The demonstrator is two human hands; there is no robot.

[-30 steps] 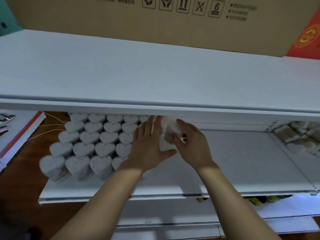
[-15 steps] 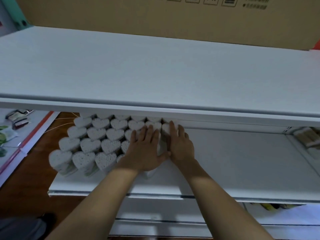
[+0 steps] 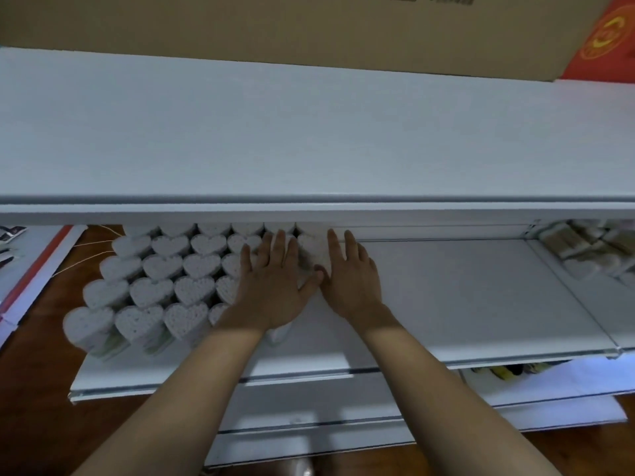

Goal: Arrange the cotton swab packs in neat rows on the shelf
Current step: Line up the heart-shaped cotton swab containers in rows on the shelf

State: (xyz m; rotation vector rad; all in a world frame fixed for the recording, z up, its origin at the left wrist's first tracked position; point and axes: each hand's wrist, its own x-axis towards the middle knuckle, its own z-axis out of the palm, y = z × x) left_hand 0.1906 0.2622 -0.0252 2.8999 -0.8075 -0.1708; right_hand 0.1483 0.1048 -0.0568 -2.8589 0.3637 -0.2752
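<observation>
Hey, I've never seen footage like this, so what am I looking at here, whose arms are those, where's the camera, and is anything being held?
There is no machine here. A person wears one camera on the head, looking forward and down, so the two bare arms reaching in from the bottom are the wearer's own.

They work at a white shelf that sits under another white shelf board, with a cardboard box on top. The left part of the shelf is filled with heart-shaped cotton swab packs, standing upright in tidy rows.

The left hand lies flat, fingers straight, over the packs at the right edge of the group. The right hand lies flat beside it, fingers spread, against the last pack. Neither hand grips anything; they appear to press the packs into line. More goods lie at the far right, too blurred to name.
</observation>
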